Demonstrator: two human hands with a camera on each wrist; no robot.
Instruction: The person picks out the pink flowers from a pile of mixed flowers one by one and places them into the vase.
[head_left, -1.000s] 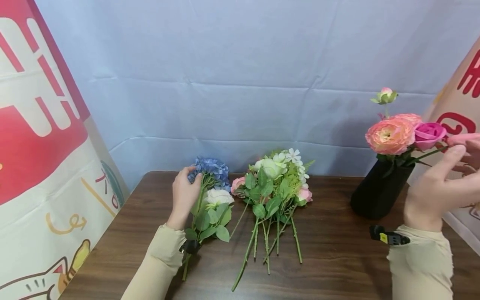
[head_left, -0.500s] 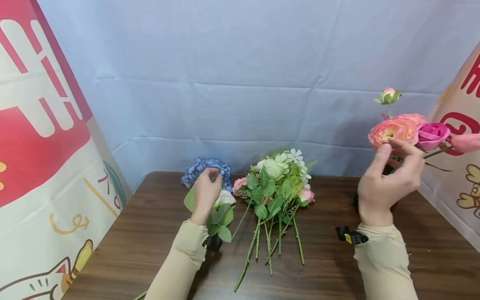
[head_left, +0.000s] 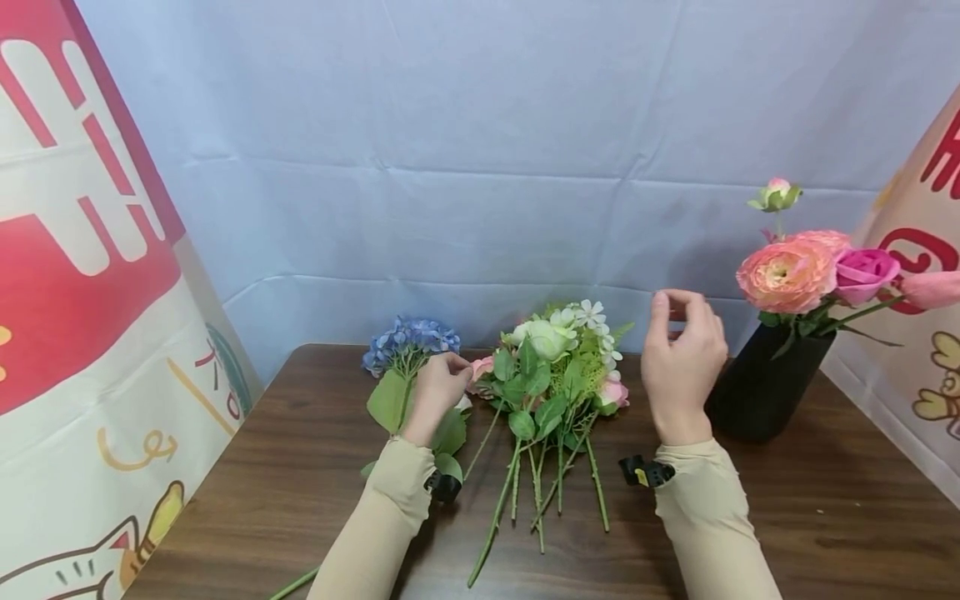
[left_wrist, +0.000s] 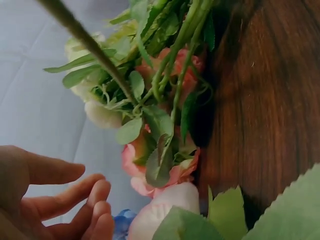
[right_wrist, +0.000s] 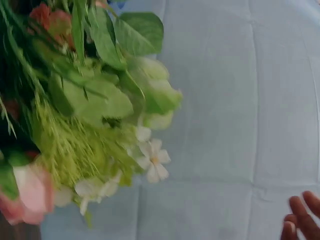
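Note:
My left hand (head_left: 437,390) hovers over the flowers at the left, fingers loosely bent and holding nothing. Beneath and beside it lie a blue hydrangea (head_left: 412,337) and a white rose (head_left: 463,403), which the hand mostly hides. In the left wrist view, the fingers (left_wrist: 65,205) are apart from pink blooms (left_wrist: 170,165). Right of this hand lies a bunch with a pale green rose (head_left: 549,338), small white flowers (head_left: 591,313) and a pink bloom (head_left: 613,390). My right hand (head_left: 681,371), also holding nothing, is raised between that bunch and a black vase (head_left: 765,383).
In the vase stand a peach ranunculus (head_left: 783,275), a magenta rose (head_left: 866,273), a pink tulip (head_left: 933,288) and a bud (head_left: 777,193). Bare stems (head_left: 495,517) point toward the front of the wooden table (head_left: 585,575). A pale blue cloth (head_left: 487,167) hangs behind.
My right hand has moved left, away from the tulip in the vase. My left hand has left the hydrangea and shifted right, and the hydrangea's stem now lies differently.

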